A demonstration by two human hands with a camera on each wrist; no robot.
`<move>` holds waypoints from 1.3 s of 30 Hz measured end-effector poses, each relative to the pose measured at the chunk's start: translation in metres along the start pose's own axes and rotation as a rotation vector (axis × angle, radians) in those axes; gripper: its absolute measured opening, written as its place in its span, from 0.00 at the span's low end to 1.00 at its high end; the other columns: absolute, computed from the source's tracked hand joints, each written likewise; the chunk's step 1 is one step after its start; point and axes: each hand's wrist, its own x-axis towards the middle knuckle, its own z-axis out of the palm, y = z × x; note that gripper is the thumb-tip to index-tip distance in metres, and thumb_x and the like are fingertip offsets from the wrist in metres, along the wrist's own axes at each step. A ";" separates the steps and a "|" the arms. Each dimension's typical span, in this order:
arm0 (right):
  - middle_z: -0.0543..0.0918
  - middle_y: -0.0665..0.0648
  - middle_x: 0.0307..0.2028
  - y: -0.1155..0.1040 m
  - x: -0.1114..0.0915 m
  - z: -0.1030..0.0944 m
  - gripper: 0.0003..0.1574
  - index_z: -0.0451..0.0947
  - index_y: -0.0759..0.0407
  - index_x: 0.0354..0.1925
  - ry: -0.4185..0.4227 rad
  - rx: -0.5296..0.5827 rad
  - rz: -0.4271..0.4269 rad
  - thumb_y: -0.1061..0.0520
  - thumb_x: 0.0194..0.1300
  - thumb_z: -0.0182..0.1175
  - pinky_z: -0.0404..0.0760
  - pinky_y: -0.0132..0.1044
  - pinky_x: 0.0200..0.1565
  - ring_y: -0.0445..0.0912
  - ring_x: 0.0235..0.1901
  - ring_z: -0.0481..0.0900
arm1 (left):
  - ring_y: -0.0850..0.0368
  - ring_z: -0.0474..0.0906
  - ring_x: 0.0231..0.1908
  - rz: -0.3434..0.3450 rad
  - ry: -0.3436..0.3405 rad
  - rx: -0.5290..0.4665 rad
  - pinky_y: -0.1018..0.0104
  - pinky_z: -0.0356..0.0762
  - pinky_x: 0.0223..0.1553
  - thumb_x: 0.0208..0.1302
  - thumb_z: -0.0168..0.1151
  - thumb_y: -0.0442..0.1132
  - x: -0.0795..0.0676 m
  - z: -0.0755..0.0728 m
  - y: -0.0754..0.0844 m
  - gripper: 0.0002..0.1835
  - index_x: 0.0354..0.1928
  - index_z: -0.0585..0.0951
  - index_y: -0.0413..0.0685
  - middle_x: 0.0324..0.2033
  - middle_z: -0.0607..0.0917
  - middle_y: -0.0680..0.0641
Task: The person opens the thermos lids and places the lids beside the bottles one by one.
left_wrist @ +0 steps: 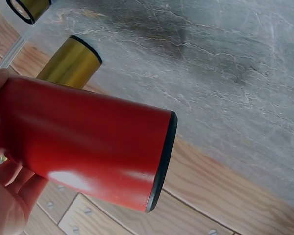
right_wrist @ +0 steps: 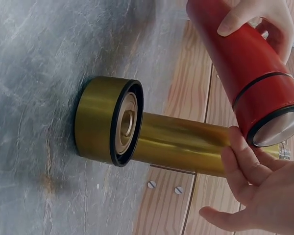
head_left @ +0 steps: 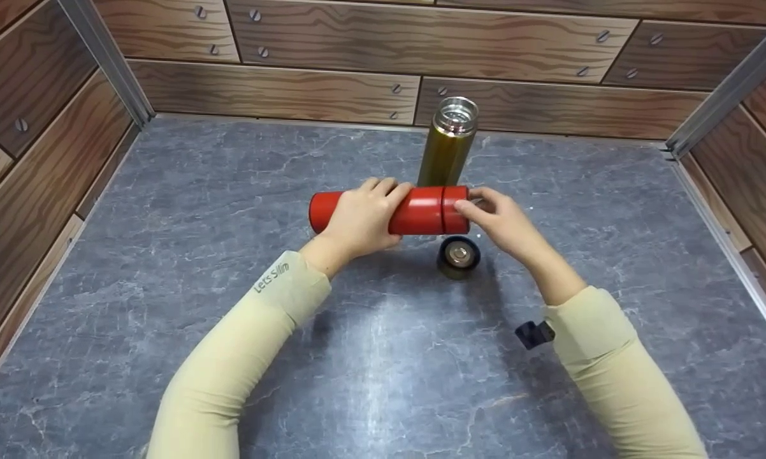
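Note:
A red thermos (head_left: 421, 210) lies sideways in the air above the tabletop, its lid (right_wrist: 264, 115) still on and pointing right. My left hand (head_left: 367, 217) grips it round the body; the left wrist view shows its black-rimmed base (left_wrist: 161, 161). At the lid end is my right hand (right_wrist: 264, 191), fingers loosely extended, fingertips at the lid's rim and thumb held apart from it. Behind the red thermos stands a gold thermos (head_left: 447, 150), upright and without a lid. A gold lid (right_wrist: 100, 117) sits on the table in front, its inner side facing up.
The grey marbled tabletop (head_left: 370, 382) is bounded by wood-patterned panels (head_left: 332, 35) at the back and both sides. Metal corner posts (head_left: 106, 57) stand at the back. A small black device (head_left: 534, 335) is at the right sleeve's cuff.

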 end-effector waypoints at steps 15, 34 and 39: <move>0.76 0.68 0.54 0.000 0.000 -0.003 0.35 0.66 0.64 0.61 -0.013 -0.011 0.028 0.41 0.66 0.52 0.67 0.51 0.60 0.56 0.56 0.72 | 0.48 0.75 0.49 -0.002 0.006 0.009 0.51 0.80 0.44 0.47 0.70 0.49 0.000 -0.001 0.000 0.37 0.61 0.70 0.48 0.51 0.79 0.45; 0.75 0.66 0.56 0.007 0.001 -0.002 0.36 0.65 0.61 0.63 -0.025 -0.017 -0.048 0.46 0.62 0.59 0.64 0.55 0.62 0.56 0.59 0.69 | 0.49 0.76 0.48 -0.018 0.037 0.006 0.52 0.80 0.43 0.45 0.71 0.48 -0.001 0.002 -0.003 0.37 0.60 0.71 0.50 0.48 0.78 0.45; 0.77 0.70 0.52 0.006 0.003 0.000 0.32 0.67 0.68 0.59 -0.019 0.021 0.012 0.46 0.67 0.51 0.69 0.47 0.58 0.56 0.54 0.74 | 0.49 0.77 0.46 0.002 0.055 0.020 0.53 0.80 0.43 0.45 0.71 0.48 -0.001 0.003 -0.003 0.36 0.59 0.71 0.50 0.45 0.79 0.45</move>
